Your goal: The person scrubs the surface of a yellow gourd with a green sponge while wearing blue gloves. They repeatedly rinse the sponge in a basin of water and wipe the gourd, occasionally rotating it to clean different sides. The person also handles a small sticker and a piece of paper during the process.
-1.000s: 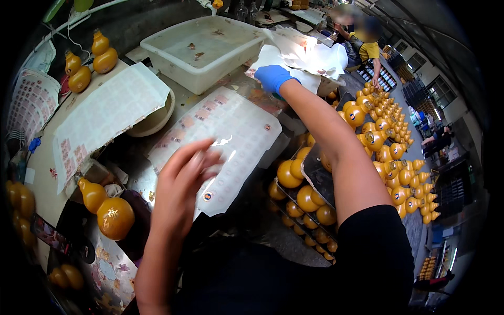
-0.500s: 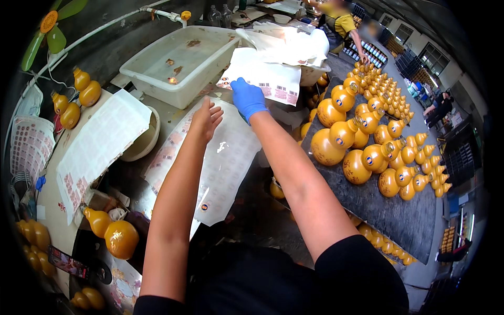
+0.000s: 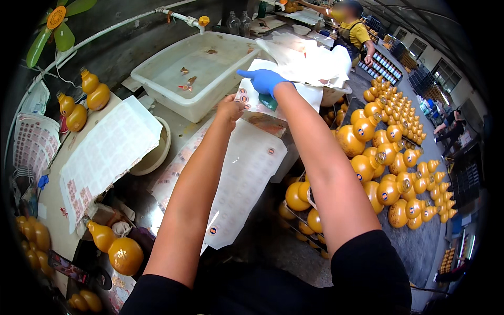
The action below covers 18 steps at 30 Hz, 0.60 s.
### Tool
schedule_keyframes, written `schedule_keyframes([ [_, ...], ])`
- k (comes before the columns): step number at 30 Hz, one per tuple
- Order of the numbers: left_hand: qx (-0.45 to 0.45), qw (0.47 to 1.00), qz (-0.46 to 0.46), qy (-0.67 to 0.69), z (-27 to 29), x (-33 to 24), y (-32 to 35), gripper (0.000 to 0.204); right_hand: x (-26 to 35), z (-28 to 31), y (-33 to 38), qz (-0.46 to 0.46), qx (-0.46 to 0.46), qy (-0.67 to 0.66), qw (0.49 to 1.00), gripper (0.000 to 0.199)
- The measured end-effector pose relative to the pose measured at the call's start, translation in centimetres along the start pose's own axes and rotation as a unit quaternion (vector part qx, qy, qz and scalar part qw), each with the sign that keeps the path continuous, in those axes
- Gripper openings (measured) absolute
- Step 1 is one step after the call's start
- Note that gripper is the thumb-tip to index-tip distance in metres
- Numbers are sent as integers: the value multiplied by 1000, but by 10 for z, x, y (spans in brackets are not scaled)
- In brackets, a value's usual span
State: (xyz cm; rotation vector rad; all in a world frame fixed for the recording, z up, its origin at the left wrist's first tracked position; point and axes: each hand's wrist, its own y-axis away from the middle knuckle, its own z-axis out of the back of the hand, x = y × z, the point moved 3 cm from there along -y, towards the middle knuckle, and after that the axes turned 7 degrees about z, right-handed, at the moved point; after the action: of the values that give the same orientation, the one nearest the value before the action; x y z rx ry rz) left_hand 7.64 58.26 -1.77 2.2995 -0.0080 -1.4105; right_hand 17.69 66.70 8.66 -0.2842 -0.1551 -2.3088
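My bare left hand [image 3: 230,110] is closed at the near-left edge of a white sheet of small round decals [image 3: 252,101], its fingertips pinching that edge. Over the same sheet is my right hand [image 3: 265,82] in a blue glove, index finger pointing left. A flat green piece [image 3: 268,102] shows beneath the gloved palm and appears held there; the curled fingers are partly hidden. Below my hands lies a translucent backing sheet [image 3: 244,176], mostly bare, with a couple of round decals left on it.
A white plastic tub [image 3: 194,102] of water stands beyond my left hand. Crumpled white paper [image 3: 310,58] fills a basin at its right. Yellow gourd-shaped bottles [image 3: 365,163] crowd the right-hand table. More decal sheets [image 3: 113,152] lie left. A person [image 3: 357,34] stands at the back.
My left hand has gone from open fingers to pinching the decal sheet's edge. My gloved hand has shifted right over the sheet, its index finger now stretched left. The view has shifted slightly.
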Motion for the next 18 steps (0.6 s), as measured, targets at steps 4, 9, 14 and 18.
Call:
schedule_keyframes([
  [4, 14, 996, -33, -80, 8, -11, -19, 24, 3, 0, -34, -13, 66, 75, 995, 39],
  [9, -14, 969, -54, -240, -6, -38, -24, 28, -5, 0, -42, 71, 103, 91, 988, 27],
  [14, -21, 948, -142, -285, -4, -34, -48, 20, -21, -5, -44, 126, 91, 66, 986, 28],
  [18, -51, 921, -232, -307, -14, -30, -29, 16, -43, -16, -52, 129, 81, -12, 988, 27],
])
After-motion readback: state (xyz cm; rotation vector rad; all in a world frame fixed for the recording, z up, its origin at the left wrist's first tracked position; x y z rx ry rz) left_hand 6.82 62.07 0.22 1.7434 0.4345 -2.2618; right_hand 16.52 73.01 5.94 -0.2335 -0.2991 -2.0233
